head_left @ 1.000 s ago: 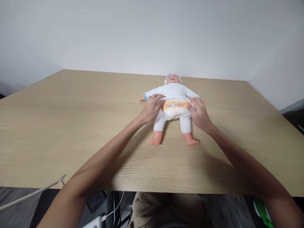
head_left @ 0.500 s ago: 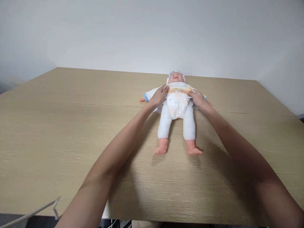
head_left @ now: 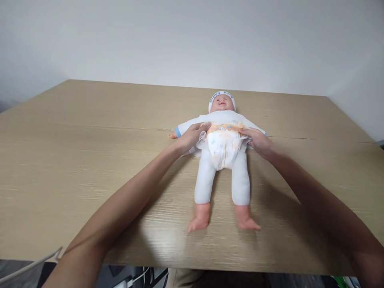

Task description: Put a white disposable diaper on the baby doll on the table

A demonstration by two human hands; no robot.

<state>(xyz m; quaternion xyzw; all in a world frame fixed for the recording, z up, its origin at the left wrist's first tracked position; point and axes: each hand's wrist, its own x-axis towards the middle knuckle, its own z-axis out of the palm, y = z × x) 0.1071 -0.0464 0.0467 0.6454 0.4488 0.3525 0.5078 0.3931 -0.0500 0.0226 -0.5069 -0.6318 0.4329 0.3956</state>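
A baby doll (head_left: 222,160) in white clothes and a white cap lies on its back on the wooden table (head_left: 90,152), head away from me and bare feet toward me. A printed diaper (head_left: 224,142) with an orange waistband covers its hips. My left hand (head_left: 192,137) grips the diaper's left side at the waist, fingers curled on it. On the other side my right hand (head_left: 258,141) holds the diaper's right edge the same way.
A pale wall stands behind the table's far edge. A white cable (head_left: 30,267) hangs below the near edge at the lower left, with more cables and dark objects under the table.
The doll now lies closer to me, its legs longer in view. Both hands stayed at the diaper's waist, which has come down from the chest to the hips.
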